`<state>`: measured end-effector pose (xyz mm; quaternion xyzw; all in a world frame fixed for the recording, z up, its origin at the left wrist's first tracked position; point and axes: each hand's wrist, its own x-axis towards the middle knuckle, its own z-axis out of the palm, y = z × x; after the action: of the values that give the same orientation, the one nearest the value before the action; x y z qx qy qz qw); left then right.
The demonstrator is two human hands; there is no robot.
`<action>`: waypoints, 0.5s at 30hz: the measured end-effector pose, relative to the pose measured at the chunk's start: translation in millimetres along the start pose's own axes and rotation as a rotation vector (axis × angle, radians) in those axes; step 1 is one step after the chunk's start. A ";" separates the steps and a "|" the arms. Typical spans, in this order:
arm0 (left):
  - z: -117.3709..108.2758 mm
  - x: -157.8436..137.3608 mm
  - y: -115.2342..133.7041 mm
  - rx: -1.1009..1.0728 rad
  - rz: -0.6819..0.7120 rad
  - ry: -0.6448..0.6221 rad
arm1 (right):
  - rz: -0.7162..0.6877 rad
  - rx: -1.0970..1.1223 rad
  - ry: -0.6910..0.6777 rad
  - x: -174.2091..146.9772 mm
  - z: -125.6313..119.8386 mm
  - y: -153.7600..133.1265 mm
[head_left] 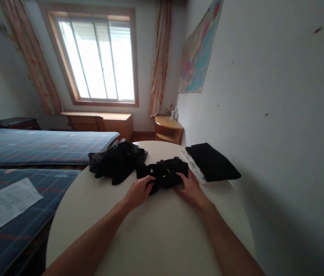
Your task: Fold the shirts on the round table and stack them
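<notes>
A crumpled black garment (169, 174) with small yellow marks lies on the round white table (156, 230) between my hands; its exact kind does not show. My left hand (140, 189) grips its near left edge, fingers closed on the cloth. On the right side, my right hand (190, 188) has its thumb on top of the fabric and its other fingers along the right edge, partly hidden. To the left sits a loose heap of black and dark grey clothes (118, 161). A flat folded black garment (212, 161) rests at the right on a white sheet (193, 165).
Close on the right stands a white wall (288, 153). Left of the table are plaid mattresses (43, 145), with a paper sheet (6, 207) on the nearer one. A wooden desk (115, 120) and a corner shelf (169, 122) stand beyond, near the window (101, 61).
</notes>
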<state>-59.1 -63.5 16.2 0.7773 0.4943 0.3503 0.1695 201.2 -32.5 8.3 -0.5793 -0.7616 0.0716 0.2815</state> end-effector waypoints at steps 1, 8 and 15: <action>-3.3 1.7 1.4 -0.087 -0.032 0.042 | 0.001 0.018 -0.015 0.3 -3.0 -1.6; -33.1 6.4 -15.9 -0.508 -0.190 0.214 | 0.096 0.438 0.168 11.4 -20.4 -7.5; -24.0 -2.6 -20.9 -0.136 -0.121 -0.033 | 0.135 0.582 0.270 12.6 -14.7 9.2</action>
<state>-90.4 -58.4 19.2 0.7382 0.5126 0.3596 0.2510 214.3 -21.1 20.8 -0.5281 -0.6247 0.2274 0.5282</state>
